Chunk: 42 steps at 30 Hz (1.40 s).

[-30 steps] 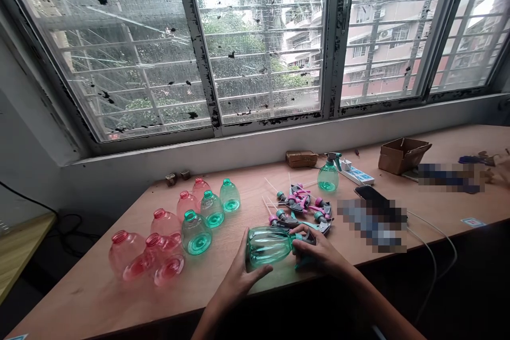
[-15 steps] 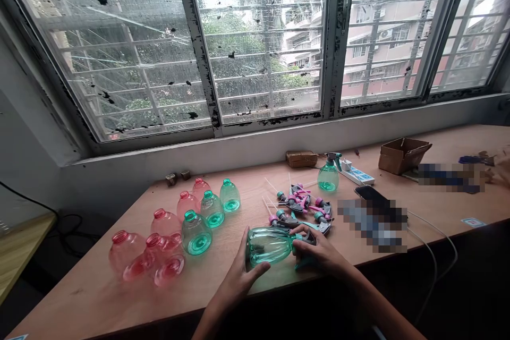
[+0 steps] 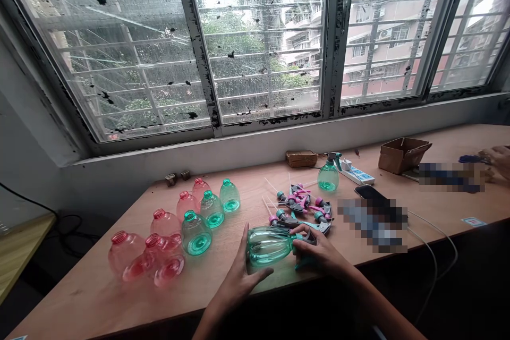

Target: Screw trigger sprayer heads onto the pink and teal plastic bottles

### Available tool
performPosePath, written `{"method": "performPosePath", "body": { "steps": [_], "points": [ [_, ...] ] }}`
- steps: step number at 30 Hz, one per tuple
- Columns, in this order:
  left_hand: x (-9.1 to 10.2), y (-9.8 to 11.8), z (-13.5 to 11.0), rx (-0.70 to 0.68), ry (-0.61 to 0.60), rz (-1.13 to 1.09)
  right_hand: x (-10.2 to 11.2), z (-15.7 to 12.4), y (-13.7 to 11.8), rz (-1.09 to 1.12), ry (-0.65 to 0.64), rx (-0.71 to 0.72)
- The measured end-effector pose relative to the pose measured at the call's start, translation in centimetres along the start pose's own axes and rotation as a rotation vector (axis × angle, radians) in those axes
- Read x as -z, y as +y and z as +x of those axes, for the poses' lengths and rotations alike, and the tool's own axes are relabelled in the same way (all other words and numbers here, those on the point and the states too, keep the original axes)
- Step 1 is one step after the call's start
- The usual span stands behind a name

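A clear green spray bottle (image 3: 269, 246) lies sideways between my hands, just above the table's front edge. My left hand (image 3: 239, 275) cups its base end, fingers along the far side and thumb stretched out below, a little off the wall. At the neck, my right hand (image 3: 314, 249) closes its thumb and fingers round the collar of a trigger spray head (image 3: 305, 262), which is largely hidden by that hand. Behind the bottle is a pile of loose spray heads (image 3: 297, 207) with pink, teal and grey parts.
Open-necked green bottles (image 3: 197, 234) and several pink bottles (image 3: 126, 255) stand at the left. An assembled green spray bottle (image 3: 328, 176) is at the back by a white power strip (image 3: 358, 174). A phone (image 3: 380, 202), cardboard box (image 3: 403, 156) and another person's hand (image 3: 500, 159) are rightward.
My left thumb has swung slightly away from the bottle, which has rotated a little. My right hand stays at the neck. At far right, the other person's hand has moved.
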<state>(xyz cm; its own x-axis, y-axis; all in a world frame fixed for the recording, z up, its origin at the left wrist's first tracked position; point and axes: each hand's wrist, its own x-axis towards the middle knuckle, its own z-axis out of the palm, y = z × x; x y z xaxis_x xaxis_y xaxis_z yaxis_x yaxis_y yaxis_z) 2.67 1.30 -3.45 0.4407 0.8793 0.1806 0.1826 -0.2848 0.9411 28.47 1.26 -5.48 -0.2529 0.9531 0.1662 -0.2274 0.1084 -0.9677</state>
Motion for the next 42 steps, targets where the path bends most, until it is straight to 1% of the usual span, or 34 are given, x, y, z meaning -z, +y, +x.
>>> {"method": "performPosePath", "body": {
  "steps": [6, 11, 18, 20, 24, 28, 33, 42],
  "points": [
    [0.1, -0.2, -0.1, 0.041, 0.024, -0.01, 0.1, 0.1, 0.4, 0.005, -0.005, 0.005],
    [-0.1, 0.2, -0.1, 0.023, 0.016, -0.032, 0.1, 0.1, 0.3, 0.007, -0.002, 0.003],
    [0.1, -0.5, -0.1, -0.017, 0.008, 0.011, -0.1, 0.2, 0.1, 0.0, 0.009, -0.007],
    [0.1, -0.5, -0.1, -0.008, 0.001, 0.009, -0.1, 0.2, 0.2, 0.004, 0.001, -0.003],
    [0.1, -0.5, -0.1, 0.025, 0.034, 0.004, -0.1, 0.1, 0.1, 0.003, 0.003, -0.008],
    [0.2, -0.8, 0.0, 0.046, 0.039, -0.013, -0.1, 0.0, 0.0, 0.01, -0.002, -0.011],
    [0.2, -1.1, 0.0, 0.042, 0.053, -0.032, -0.1, 0.0, 0.1, 0.014, 0.0, -0.019],
    [0.2, -0.9, 0.0, 0.051, 0.039, -0.024, 0.0, 0.1, 0.1, 0.034, -0.015, -0.021]
  ]
}}
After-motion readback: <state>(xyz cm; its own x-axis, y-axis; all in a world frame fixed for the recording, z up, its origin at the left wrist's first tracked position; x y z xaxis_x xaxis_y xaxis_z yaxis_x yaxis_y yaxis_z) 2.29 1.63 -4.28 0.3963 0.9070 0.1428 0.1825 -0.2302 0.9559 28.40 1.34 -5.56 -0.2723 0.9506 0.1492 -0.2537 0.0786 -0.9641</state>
